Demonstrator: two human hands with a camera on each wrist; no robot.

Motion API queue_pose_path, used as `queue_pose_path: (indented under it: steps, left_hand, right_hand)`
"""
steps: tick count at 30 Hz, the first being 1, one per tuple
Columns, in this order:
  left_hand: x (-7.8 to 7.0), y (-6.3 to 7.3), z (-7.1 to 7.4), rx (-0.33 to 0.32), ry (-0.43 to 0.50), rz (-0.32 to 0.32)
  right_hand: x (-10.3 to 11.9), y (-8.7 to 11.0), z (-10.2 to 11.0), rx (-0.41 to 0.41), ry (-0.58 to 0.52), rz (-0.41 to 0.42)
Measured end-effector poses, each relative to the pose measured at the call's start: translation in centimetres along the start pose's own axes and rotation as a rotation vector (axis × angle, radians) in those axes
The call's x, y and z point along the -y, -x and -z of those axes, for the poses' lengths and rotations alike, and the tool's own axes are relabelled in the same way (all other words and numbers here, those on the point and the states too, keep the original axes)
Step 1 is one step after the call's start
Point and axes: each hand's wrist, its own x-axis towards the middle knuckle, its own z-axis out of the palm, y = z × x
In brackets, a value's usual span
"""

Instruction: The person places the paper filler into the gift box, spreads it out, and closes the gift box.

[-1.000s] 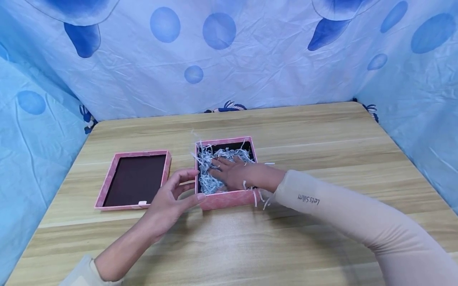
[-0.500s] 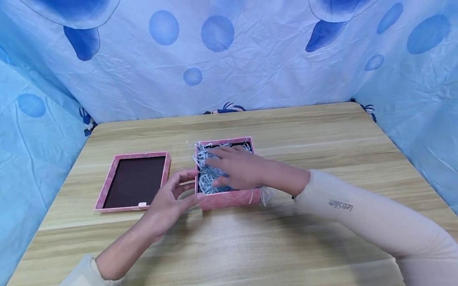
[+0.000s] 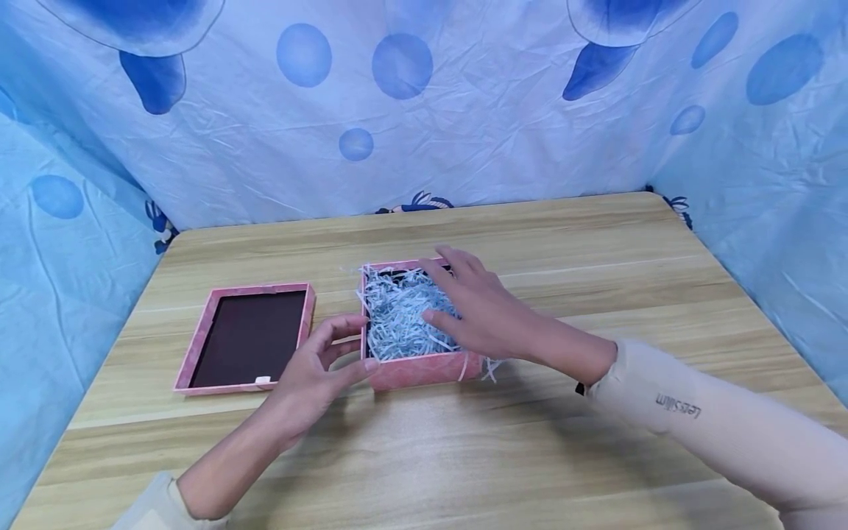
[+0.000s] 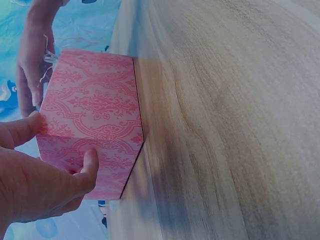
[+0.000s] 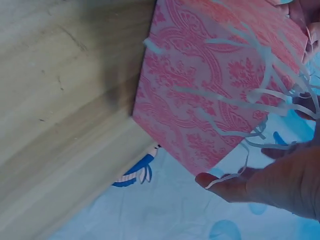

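A pink patterned box (image 3: 424, 372) stands on the table, filled with pale blue shredded paper (image 3: 407, 316). My left hand (image 3: 318, 375) holds its near left corner, thumb at the front rim and fingers along the left wall. In the left wrist view the thumb (image 4: 22, 131) rests at the box's edge. Above the right part of the box is my right hand (image 3: 486, 309), fingers spread and fairly straight, with nothing gripped. It hides the right rim in the head view. In the right wrist view, loose paper strips (image 5: 230, 102) hang over the patterned side wall.
To the left lies a pink box lid (image 3: 192, 353), inside up, with a dark lining and a small white tag (image 3: 263, 380). The wooden table (image 3: 411, 456) meets blue patterned curtains (image 3: 517, 132) at the back and sides.
My right hand has risen off the shredded paper and moved rightward across the box, uncovering more of the paper. My left hand has stayed at the corner.
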Motion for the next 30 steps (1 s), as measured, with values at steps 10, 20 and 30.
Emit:
queue_pose_path:
  steps: [10, 20, 30]
  left_hand:
    - [0.1, 0.0, -0.1, 0.002, 0.015, -0.01]
    - [-0.1, 0.2, -0.2, 0.007, 0.015, -0.007]
    - [0.1, 0.1, -0.1, -0.003, 0.006, -0.002]
  right_hand:
    - [-1.5, 2.1, -0.6, -0.016, -0.233, -0.158]
    - [0.5, 5.1, -2.0, -0.03, -0.555, -0.193]
    - [3.6, 7.3, -2.9, -0.025, -0.334, -0.128]
